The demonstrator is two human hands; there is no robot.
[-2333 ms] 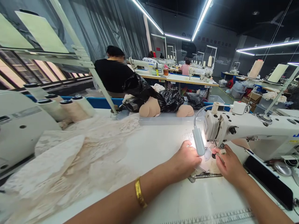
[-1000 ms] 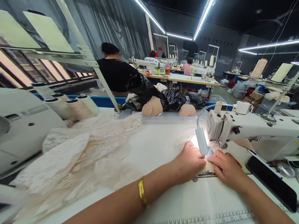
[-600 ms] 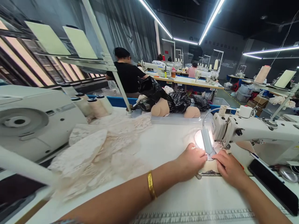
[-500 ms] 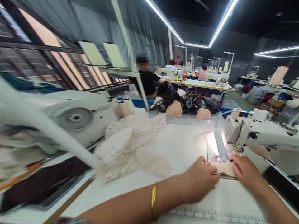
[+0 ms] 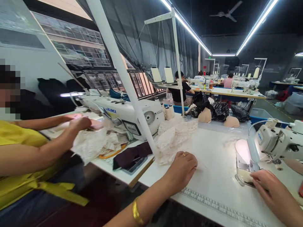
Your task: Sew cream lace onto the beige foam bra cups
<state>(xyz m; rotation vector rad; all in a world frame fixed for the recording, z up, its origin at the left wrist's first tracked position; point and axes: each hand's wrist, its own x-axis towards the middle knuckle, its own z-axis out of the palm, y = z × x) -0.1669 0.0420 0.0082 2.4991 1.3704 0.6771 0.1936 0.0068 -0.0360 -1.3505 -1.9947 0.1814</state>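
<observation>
My left hand (image 5: 183, 168), with a ring and gold bracelet, is closed at the near edge of a pile of cream lace fabric (image 5: 174, 135); what its fingers grip, if anything, is hidden. Close to the metal plate of the white sewing machine (image 5: 276, 142), my right hand (image 5: 268, 186) has its thumb and fingers together by a small beige piece (image 5: 245, 176). Whether it grips that piece is unclear. A lamp lights the plate.
A co-worker in yellow (image 5: 21, 138) handles fabric at a second machine (image 5: 132, 113) on the left. A white pole (image 5: 125, 72) rises between the tables. Dark cloth (image 5: 132, 156), thread cones (image 5: 169, 112) and black bags (image 5: 220, 110) lie around.
The view has swung left, bringing the co-worker into sight. My left hand has moved away from the machine to the lace pile; my right hand has stayed near the plate.
</observation>
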